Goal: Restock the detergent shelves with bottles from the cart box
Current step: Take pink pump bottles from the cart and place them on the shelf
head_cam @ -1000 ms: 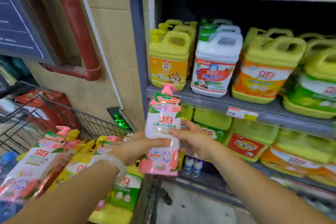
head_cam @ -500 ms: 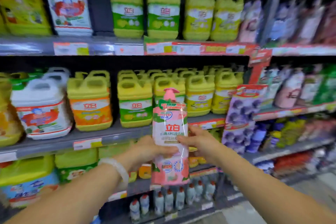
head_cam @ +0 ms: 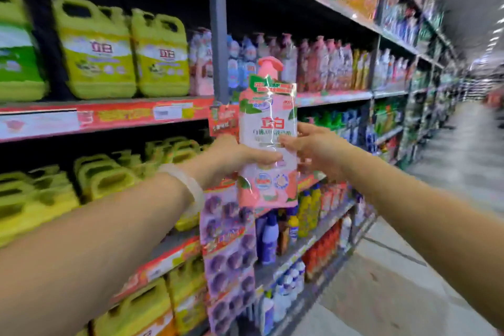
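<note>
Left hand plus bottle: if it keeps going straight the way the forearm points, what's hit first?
Likely the grey shelf upright or the red promo tag behind the pink pump bottle that the left hand grips; depth is unclear.

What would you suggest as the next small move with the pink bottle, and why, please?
Probably carry the pink pump bottle, gripped by the left hand and right hand, up and right toward the shelf of similar pink bottles; the yellow jugs are a different product.

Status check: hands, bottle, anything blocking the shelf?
Left hand and right hand both gripping pink pump bottle, upright, in the air. Not shelved yet. Nothing between bottle and shelves.
</note>
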`<state>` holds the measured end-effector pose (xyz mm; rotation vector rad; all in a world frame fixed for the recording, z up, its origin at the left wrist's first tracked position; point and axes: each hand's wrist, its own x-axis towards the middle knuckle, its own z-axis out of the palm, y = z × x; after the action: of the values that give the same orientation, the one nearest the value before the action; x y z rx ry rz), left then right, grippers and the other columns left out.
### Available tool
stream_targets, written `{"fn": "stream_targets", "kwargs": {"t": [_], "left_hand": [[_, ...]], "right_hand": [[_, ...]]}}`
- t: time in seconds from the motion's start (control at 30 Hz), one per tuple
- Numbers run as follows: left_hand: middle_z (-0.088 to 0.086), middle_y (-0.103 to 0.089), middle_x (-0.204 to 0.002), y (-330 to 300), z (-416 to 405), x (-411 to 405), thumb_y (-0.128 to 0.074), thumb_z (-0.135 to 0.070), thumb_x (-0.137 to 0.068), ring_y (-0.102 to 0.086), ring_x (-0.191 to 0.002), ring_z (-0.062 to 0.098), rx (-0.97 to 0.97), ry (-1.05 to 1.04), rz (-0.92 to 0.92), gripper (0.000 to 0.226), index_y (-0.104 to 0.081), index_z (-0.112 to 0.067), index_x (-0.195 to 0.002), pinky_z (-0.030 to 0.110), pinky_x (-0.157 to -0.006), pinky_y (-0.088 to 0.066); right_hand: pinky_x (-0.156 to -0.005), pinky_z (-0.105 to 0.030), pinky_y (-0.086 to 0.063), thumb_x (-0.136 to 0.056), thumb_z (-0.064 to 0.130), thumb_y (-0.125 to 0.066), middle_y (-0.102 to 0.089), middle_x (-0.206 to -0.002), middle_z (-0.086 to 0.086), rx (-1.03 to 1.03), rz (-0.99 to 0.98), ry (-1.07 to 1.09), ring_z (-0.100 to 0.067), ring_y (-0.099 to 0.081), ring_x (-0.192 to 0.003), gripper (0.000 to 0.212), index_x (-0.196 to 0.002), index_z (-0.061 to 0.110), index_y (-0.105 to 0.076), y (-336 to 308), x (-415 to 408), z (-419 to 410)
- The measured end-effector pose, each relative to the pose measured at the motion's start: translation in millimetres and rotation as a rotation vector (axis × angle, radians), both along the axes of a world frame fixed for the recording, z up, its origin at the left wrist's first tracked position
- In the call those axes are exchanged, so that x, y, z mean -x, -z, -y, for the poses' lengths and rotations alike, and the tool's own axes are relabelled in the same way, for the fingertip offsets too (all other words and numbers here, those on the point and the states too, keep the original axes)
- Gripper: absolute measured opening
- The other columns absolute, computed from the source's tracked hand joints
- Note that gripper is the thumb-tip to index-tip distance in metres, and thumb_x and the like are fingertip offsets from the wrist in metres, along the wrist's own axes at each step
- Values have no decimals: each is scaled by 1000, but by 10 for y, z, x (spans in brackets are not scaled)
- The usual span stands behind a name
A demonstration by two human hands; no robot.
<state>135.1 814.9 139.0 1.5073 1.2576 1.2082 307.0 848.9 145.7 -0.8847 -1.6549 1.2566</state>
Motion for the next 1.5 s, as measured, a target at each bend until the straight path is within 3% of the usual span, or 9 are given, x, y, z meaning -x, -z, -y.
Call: {"fn": "stream_targets", "kwargs": {"t": [0.2,0.27,0.43,0.77,0.9,1.03,1.2,1.43,1.5], "left_hand": [[3,-76,-89,-633,-1425,-331,-90,-25,-51,-73,-82,20,-93,-24,-72,56,-71,-13,-103,38,-77,-59],[3,-76,-90,-842,-1826,-406,-90,-24,-55,-73,-76,18,-115,-42,-108,54,-70,-12,-104,30,-65,-59],[4,-75,-91,-1253,-2620,-604,-85,-16,-63,-72,-80,20,-203,-102,-112,43,-70,-11,-104,33,-69,-60],[5,-74,-97,-1479,-4157,-648,-84,-13,-64,-72,-85,21,-251,-405,-48,51,-66,-11,-112,39,-79,-59],[5,-74,-99,-1455,-4587,-639,-84,-14,-63,-71,-92,24,-193,-505,-58,49,-69,-12,-110,41,-84,-57],[3,-73,-95,-1424,-4878,-676,-78,-9,-72,-71,-66,10,-153,-534,-71,39,-68,-12,-110,23,-54,-56],[-1,-72,-91,-1383,-5083,-649,-76,-9,-74,-68,-55,2,-149,-590,-70,27,-67,-18,-98,14,-43,-49],[7,-72,-105,-1339,-5280,-669,-83,-10,-67,-69,-78,13,-200,-722,-68,54,-60,-6,-116,20,-50,-55],[1,-71,-101,-1360,-5262,-667,-84,-18,-67,-66,-78,13,-145,-762,-185,49,-58,-17,-109,24,-54,-55]], "right_hand": [[-73,-31,-54,-91,17,-59,-71,-106,5,-121,52,31,-17,-68,-95,16,-101,28,-64,-654,-393,-1300],[-78,-34,-54,-90,14,-60,-72,-105,4,-156,34,30,-17,-68,-98,16,-101,25,-65,-835,-481,-1706],[-64,-27,-57,-88,10,-61,-74,-86,10,-268,-54,14,-9,-71,-75,16,-92,24,-66,-1203,-587,-2644],[-80,-36,-55,-90,10,-59,-68,-99,7,-366,-72,-200,-13,-65,-88,25,-111,24,-59,-1505,-374,-4565],[-56,-22,-55,-92,9,-57,-67,-94,6,-304,-87,-334,-5,-67,-68,26,-115,21,-55,-1489,-273,-5148],[-50,-19,-53,-93,5,-54,-66,-89,5,-243,-108,-444,-2,-66,-61,32,-122,17,-54,-1408,-211,-5530],[-82,-46,-57,-84,17,-70,-70,-109,-7,-425,16,-341,-24,-68,-97,29,-112,13,-64,-1378,-234,-5840],[-81,-63,-49,-67,29,-84,-58,-78,-36,-558,239,-160,-20,-48,-67,59,-89,-19,-59,-1176,-99,-6084],[-79,-63,-49,-68,33,-83,-58,-79,-38,-590,222,-123,-33,-56,-63,52,-72,-12,-58,-1138,-76,-6110]]}}
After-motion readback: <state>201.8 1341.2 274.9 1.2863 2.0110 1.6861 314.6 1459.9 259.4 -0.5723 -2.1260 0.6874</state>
